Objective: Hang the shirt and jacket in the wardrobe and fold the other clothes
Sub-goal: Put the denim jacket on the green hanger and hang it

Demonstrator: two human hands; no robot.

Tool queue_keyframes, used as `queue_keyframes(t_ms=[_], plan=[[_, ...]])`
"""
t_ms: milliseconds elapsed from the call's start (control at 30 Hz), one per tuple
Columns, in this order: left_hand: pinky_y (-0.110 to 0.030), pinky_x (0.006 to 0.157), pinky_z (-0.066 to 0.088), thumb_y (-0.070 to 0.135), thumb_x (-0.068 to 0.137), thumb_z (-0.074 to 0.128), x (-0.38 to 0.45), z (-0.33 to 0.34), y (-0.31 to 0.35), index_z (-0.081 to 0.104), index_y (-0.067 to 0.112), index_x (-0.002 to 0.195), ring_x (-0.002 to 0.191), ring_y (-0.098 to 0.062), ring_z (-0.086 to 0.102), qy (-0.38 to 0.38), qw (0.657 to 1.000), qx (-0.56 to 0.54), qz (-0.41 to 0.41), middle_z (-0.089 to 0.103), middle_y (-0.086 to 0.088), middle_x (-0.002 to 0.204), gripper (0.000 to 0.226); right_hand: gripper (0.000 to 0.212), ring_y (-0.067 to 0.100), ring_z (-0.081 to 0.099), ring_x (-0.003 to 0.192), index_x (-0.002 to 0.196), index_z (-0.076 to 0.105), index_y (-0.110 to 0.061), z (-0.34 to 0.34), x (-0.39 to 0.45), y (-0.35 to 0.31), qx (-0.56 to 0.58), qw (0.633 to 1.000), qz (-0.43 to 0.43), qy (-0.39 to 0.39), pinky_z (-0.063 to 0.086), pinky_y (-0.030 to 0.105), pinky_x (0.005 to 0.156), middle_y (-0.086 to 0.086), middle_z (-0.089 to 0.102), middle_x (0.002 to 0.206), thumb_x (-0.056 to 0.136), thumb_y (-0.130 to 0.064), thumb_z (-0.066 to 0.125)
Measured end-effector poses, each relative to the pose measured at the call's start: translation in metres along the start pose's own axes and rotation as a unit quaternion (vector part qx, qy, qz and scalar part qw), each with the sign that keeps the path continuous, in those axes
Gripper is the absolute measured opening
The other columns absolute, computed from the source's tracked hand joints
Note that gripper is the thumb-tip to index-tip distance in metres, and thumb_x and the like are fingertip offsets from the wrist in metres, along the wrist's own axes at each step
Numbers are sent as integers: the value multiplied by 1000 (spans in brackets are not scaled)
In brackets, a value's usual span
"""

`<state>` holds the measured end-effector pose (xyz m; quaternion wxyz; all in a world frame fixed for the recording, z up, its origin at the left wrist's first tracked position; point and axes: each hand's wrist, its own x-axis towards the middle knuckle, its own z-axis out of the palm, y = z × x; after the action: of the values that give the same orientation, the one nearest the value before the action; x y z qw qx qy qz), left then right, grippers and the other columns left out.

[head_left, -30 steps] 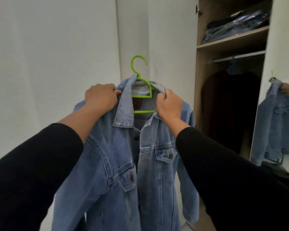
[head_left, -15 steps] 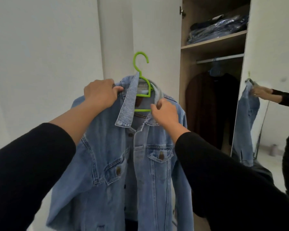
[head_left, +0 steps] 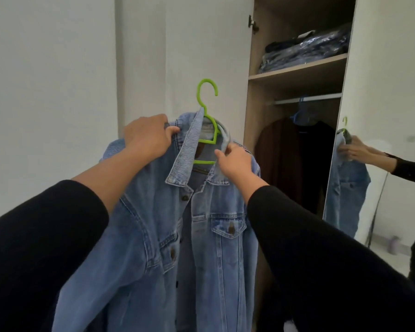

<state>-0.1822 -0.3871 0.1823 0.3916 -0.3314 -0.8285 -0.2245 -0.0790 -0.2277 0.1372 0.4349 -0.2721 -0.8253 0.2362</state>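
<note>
Two hands are on the job, and both have denim in them. At the left of centre my left hand (head_left: pixel 149 136) is curled over the shoulder of the light-blue denim jacket (head_left: pixel 201 236), fingers gripping the cloth just beside the collar and carrying its weight. The jacket hangs down the middle of the frame, open at the front, its chest-pocket buttons showing. It sits on the lime-green plastic hanger (head_left: pixel 207 121), whose hook stands free above the collar, against the white wall at centre top. Just right of the hanger my right hand (head_left: pixel 235 164) pinches the far side of the collar, fingertips closed on the fabric as if smoothing it flat.

I judge the step in hand to be settling the jacket on its hanger before hanging it. The next move calls for carrying the whole thing rightward into the open wooden wardrobe (head_left: pixel 295 75) and slipping the hook over the pale metal rail (head_left: pixel 307 99) at upper right. A dark garment on a blue hanger (head_left: pixel 295 161) already hangs there, so I would aim beside it. Above the rail, folded clothes in clear plastic (head_left: pixel 307 52) lie on the shelf. At the far right the mirrored door (head_left: pixel 381 188) repeats the jacket.

I can read no brand, label or writing anywhere.
</note>
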Motion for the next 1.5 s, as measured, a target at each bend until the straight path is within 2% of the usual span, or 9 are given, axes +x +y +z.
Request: queue_keyframes(t_ms=[200,367,467,567,700,900,1067,1267,1500], plan=[[-36,72,39,46,96,39,23,43,39,56,17,96,100,-38,57,-5,999,-35,-18,65,-16,105,34,68,33,51,119,149,18,-35,-4,38,36,60,996,-59,-4,42,35,97,17,51,134,94,-25,56],[-35,72,35,45,97,40,45,78,73,58,14,101,102,-38,56,-7,999,-48,-20,64,-16,108,36,33,31,43,120,131,50,-29,0,69,55,89,994,-58,13,36,31,102,18,32,138,99,-28,43],[-34,71,35,46,97,41,65,102,88,59,15,103,103,-38,57,-7,999,-52,-14,64,-16,109,37,35,31,31,131,126,55,-23,3,101,69,74,997,-18,3,30,33,103,18,36,142,101,-33,33],[-35,71,35,46,96,41,86,130,96,59,15,103,103,-38,57,-3,998,-62,-1,64,-16,109,36,31,30,42,126,124,58,-27,6,128,82,35,999,-1,12,34,31,101,14,45,138,97,-34,45],[-37,74,38,47,96,42,118,167,110,60,16,107,105,-38,57,0,996,-88,26,64,-16,111,38,36,28,48,116,127,57,-23,3,158,111,-34,998,15,51,35,24,98,15,40,134,92,-16,54],[-35,74,38,47,96,41,176,214,135,60,17,109,106,-37,57,0,987,-135,83,64,-16,112,38,39,28,52,112,114,69,-21,-4,210,138,-48,983,68,161,43,29,96,13,48,124,88,2,51],[-35,71,38,47,96,40,213,252,167,59,17,111,103,-38,58,5,980,-172,103,64,-16,110,39,27,29,53,109,110,69,-13,-7,249,154,-57,965,117,229,41,28,90,16,53,125,95,-22,48],[-37,79,43,45,96,43,241,291,216,61,14,110,106,-39,57,-2,967,-230,107,64,-18,112,38,57,26,33,123,119,64,-24,-10,294,165,-62,957,129,254,29,40,104,7,33,133,91,-63,34],[-35,70,38,45,95,44,264,330,281,61,14,106,100,-38,59,29,959,-262,108,65,-17,105,37,63,32,38,127,123,58,-16,-35,363,176,-110,942,210,238,32,46,104,8,54,129,85,-64,43]])
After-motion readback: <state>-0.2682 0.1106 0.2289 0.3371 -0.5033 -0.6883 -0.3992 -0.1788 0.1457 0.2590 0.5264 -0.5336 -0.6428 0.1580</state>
